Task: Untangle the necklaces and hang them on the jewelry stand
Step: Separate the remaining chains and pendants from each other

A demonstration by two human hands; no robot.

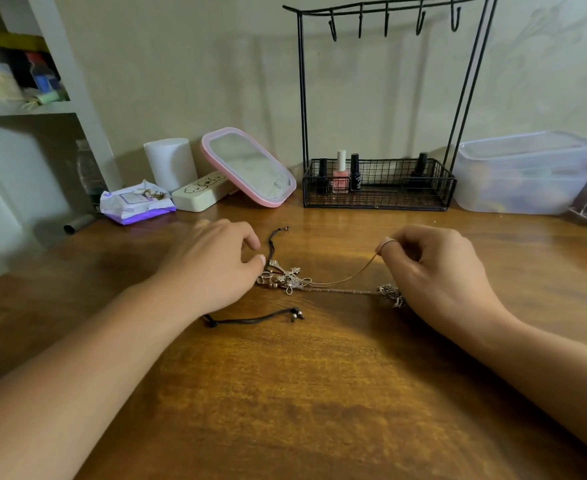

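Note:
A tangle of necklaces (290, 280) lies on the wooden table (320, 393), its silver pendants bunched in the middle. A dark cord (254, 319) trails out toward me and another end runs up past my left thumb. My left hand (212, 265) pinches the tangle at its left side. My right hand (437, 268) has a thin rose-gold chain (351, 277) looped over its forefinger and pulls it taut to the right; a silver chain bunch (391, 294) lies under that hand. The black wire jewelry stand (389, 98) stands at the back, its hooks bare.
The stand's basket holds several nail polish bottles (341, 174). A pink-framed mirror (250, 166), a white cylinder (171, 162), a cream case (202, 192) and a wipes pack (134, 202) sit back left. A clear plastic box (524, 173) stands back right, shelves at far left.

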